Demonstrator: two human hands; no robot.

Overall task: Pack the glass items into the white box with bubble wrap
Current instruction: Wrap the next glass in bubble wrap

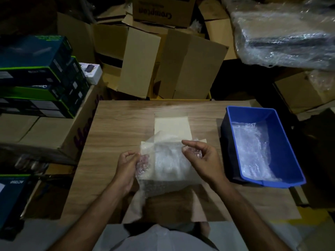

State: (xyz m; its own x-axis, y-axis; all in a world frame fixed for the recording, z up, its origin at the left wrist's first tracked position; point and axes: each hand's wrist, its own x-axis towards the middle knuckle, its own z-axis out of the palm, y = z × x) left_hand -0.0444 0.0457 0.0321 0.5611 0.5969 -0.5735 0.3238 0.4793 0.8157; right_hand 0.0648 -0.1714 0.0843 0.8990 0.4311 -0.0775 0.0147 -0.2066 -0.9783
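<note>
Table [112, 127]: work surface, bearing all below.
Blue bin [282, 142], right: holds spare wrap within reach.
White box [171, 126], centre, flaps open to receive goods.
Bubble wrap [166, 160]: draped over the box's near end; glass items not discernible.
2 hands: left hand [126, 164] and right hand [201, 154] each pinch an edge of the wrap, seemingly spreading it as lining.

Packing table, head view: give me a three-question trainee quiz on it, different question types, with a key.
1. True or false: both hands grip the bubble wrap.
2. Where is the blue bin relative to the white box? A) on the person's right B) on the person's left C) stacked on top of it
3. Fill in: the blue bin holds more ____.

Key: 1 true, the left hand and right hand each pinch an edge. 2 A. 3 bubble wrap.
</note>
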